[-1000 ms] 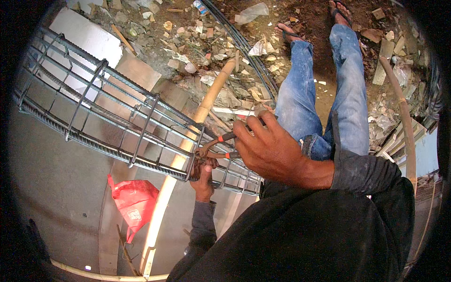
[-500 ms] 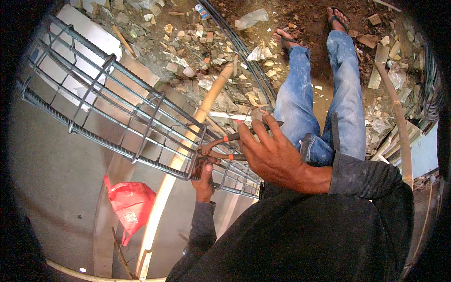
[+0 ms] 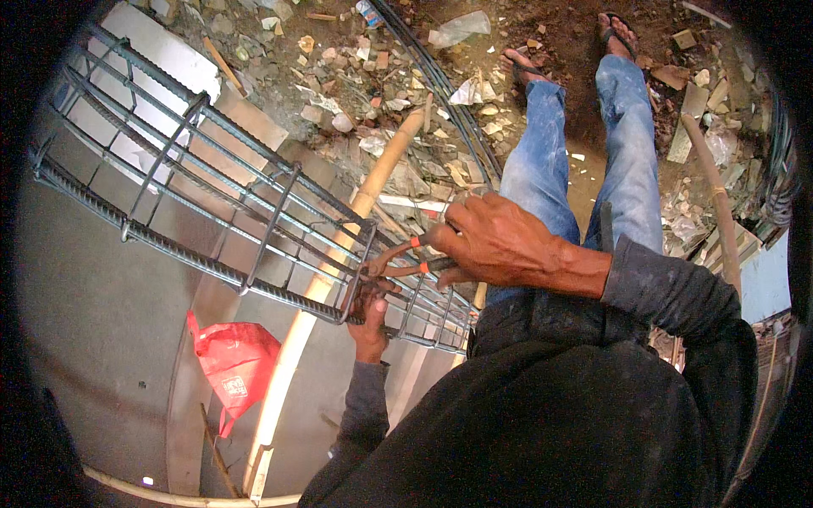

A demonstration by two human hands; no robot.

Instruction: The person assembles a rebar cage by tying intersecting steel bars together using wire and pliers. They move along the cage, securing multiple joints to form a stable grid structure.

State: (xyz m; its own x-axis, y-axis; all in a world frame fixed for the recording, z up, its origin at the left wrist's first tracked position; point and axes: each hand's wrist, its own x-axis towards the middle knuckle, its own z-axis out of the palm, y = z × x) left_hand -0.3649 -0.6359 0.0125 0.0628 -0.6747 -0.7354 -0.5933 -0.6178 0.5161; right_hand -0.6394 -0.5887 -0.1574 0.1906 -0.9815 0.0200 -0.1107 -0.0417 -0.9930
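Note:
A long rebar cage [image 3: 269, 227] of ribbed bars and square stirrups runs from the upper left toward my body. My right hand [image 3: 518, 245] is closed around the dark handles of a pair of pincers [image 3: 393, 253] with orange bands. The rusty jaws of the pincers are at a stirrup near the middle of the cage. Just below the jaws, my left hand [image 3: 369, 328] grips the cage from underneath, its fingers partly hidden by the bars. Whether the jaws hold a tie wire is too small to tell.
A bamboo pole [image 3: 385, 173] passes under the cage. A red bag [image 3: 240, 360] lies on the grey surface at lower left. A white board [image 3: 169, 63] is behind the cage's far end. Rubble [image 3: 339, 93] and long dark rods [image 3: 428, 72] cover the ground ahead.
My right hand has turned over and risen slightly, with its thumb now below the handles. The pincers have tilted a little with it. My left hand stays at the same stirrup.

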